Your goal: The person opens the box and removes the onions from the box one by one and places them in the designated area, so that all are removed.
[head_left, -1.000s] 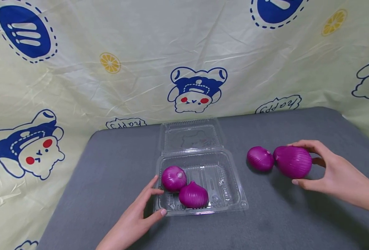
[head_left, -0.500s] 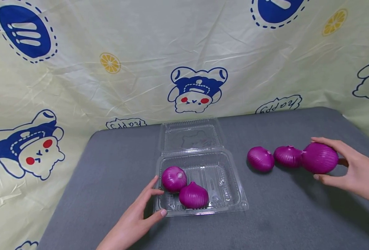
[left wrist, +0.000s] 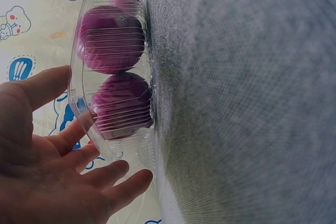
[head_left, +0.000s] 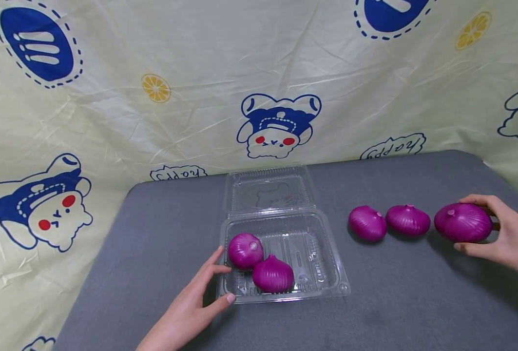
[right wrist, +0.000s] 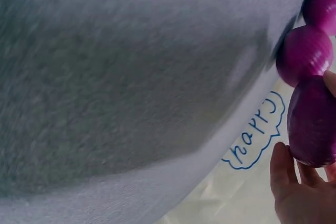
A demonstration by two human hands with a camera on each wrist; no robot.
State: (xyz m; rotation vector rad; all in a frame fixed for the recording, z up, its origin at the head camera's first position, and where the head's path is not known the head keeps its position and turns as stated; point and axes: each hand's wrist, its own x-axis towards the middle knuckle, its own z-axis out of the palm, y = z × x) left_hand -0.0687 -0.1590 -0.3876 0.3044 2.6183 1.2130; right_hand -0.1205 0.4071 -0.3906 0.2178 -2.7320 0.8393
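My right hand point(head_left: 506, 239) grips a purple onion point(head_left: 462, 223) between thumb and fingers at the right of the table. In the right wrist view, a gap shows between this onion point(right wrist: 313, 121) and the tabletop. To its left, two more purple onions, a middle one point(head_left: 408, 220) and a left one point(head_left: 367, 224), sit on the cloth. A clear plastic clamshell box point(head_left: 300, 258) lies open with two onions, one behind point(head_left: 245, 251) and one in front point(head_left: 273, 274). My left hand point(head_left: 190, 300), fingers spread, touches the box's left rim, as the left wrist view shows.
The box's clear lid point(head_left: 272, 190) lies folded back toward the far table edge. Grey cloth point(head_left: 373, 302) covers the table. A pale printed curtain point(head_left: 197, 122) hangs right behind it.
My right hand has carried its onion rightward, away from the two onions on the cloth, and the onion's stem end has turned. The left hand and the box stay put.
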